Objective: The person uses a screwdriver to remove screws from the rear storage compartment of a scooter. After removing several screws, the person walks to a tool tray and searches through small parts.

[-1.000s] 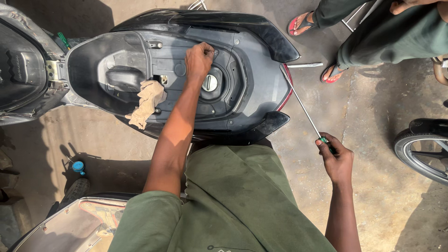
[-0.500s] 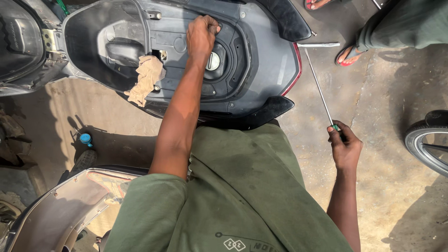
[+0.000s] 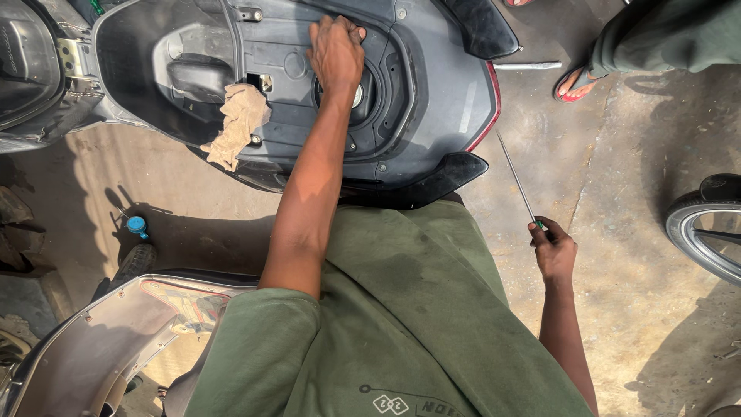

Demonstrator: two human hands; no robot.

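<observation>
I watched the left hand [image 3: 335, 48] reach out at full arm's length into the open under-seat tub of the grey scooter [image 3: 432, 93], its fingers curled down and pressed over the round filler cap [image 3: 356, 96], most of which the hand hid. Just left of it a crumpled tan rag [image 3: 239, 123] lay draped over the tub's edge. The right hand [image 3: 553, 249] hung low beside the green trouser leg, fingers clenched round the green handle of a long thin screwdriver [image 3: 515, 177], its shaft slanting up toward the red tail light. A small blue bottle cap [image 3: 137, 225] sat on the concrete floor [image 3: 633, 232], well apart.
</observation>
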